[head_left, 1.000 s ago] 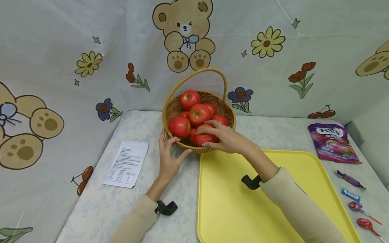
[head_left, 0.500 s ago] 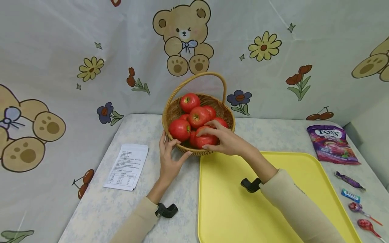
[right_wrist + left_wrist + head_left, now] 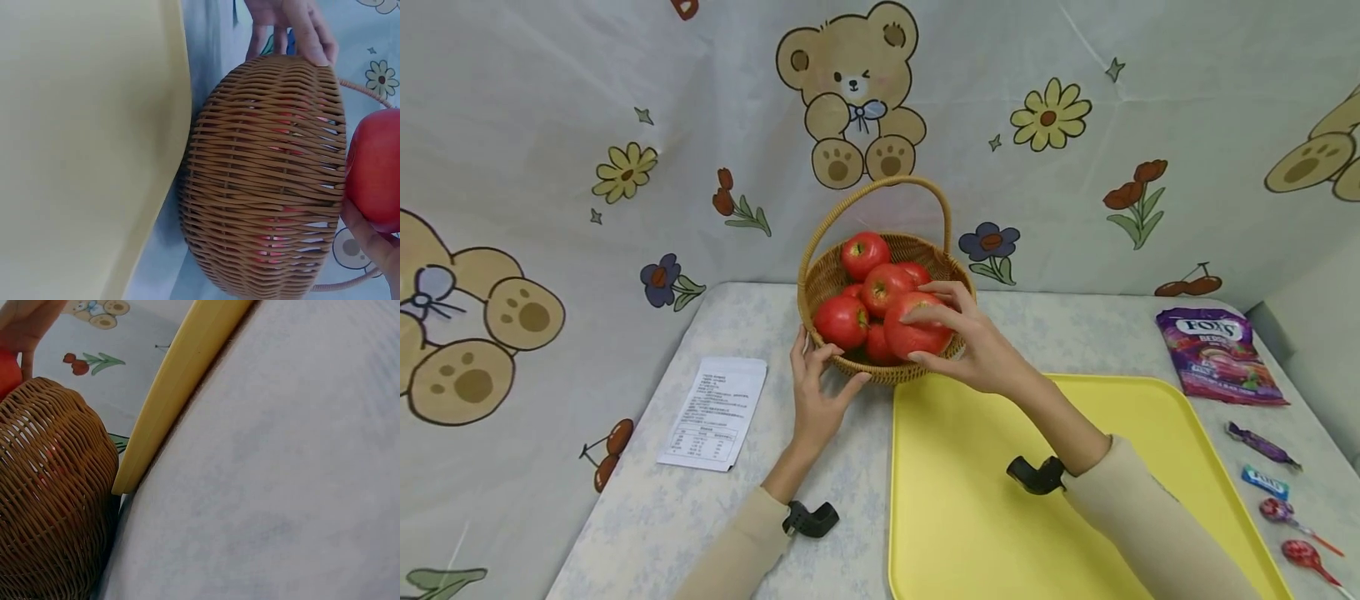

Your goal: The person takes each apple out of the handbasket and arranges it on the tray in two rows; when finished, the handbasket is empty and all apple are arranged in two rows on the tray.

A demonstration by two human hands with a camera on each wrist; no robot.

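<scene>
A wicker basket (image 3: 887, 373) with a tall arched handle holds several red apples (image 3: 842, 322). My right hand (image 3: 976, 343) grips one red apple (image 3: 907, 340) between thumb and fingers at the basket's front right rim. In the right wrist view that apple (image 3: 378, 169) shows above the rim, with a fingertip beneath it. At the basket's front left, my left hand (image 3: 816, 408) holds the rim, its fingers bent over the edge and its thumb spread apart. From the left wrist, only the woven side (image 3: 53, 494) shows, with red glimpsed through the gaps.
A yellow tray (image 3: 970, 500) lies right in front of the basket. Left of it is a white printed packet (image 3: 713, 412). Along the right edge are a purple candy bag (image 3: 1221, 357), wrapped candies (image 3: 1262, 444) and lollipops (image 3: 1300, 554). A bear-print cloth (image 3: 737, 100) hangs behind.
My right hand has drawn the gripped apple up from among the others and slightly to the right. The left hand has stayed at the basket's rim.
</scene>
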